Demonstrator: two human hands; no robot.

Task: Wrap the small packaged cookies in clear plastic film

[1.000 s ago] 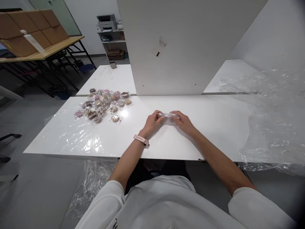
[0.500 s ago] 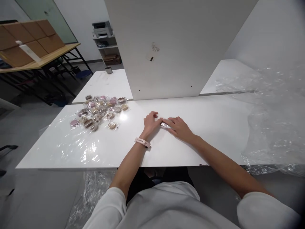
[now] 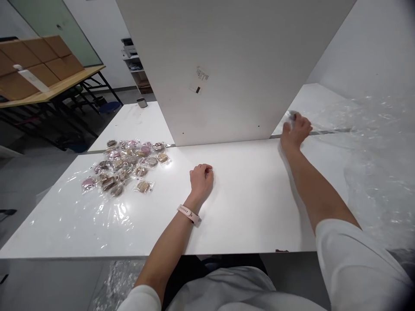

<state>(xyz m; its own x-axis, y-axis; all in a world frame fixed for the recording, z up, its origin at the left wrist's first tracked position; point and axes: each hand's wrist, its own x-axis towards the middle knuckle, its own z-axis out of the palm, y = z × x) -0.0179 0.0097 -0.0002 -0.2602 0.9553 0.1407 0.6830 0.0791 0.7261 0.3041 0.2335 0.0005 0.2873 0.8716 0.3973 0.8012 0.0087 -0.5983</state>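
Observation:
My left hand point(image 3: 201, 179) rests on the white table with its fingers curled in toward the thumb. Whatever may be inside that curl is too small to make out. Far to the right, beside the edge of the upright white panel, my right hand point(image 3: 295, 133) is reaching away from me. Its fingers are closed on a shiny clear plastic packet point(image 3: 289, 115), mostly hidden behind them. To the left of my left hand lies a loose pile of wrapped round cookies point(image 3: 128, 160), brown, pink and tan. One wrapped tan cookie point(image 3: 143, 186) sits slightly apart, nearer me.
The tall white panel point(image 3: 227, 77) stands across the back of the table point(image 3: 246, 207). Clear plastic sheeting point(image 3: 382, 172) covers the right side. A grey cup point(image 3: 142, 103) is on the surface behind. Cardboard boxes point(image 3: 39, 65) stand on a wooden table at far left.
My right hand has left my left hand and moved right and away from me, carrying the clear packet to the panel's edge. My left hand stays near its place, fingers curled.

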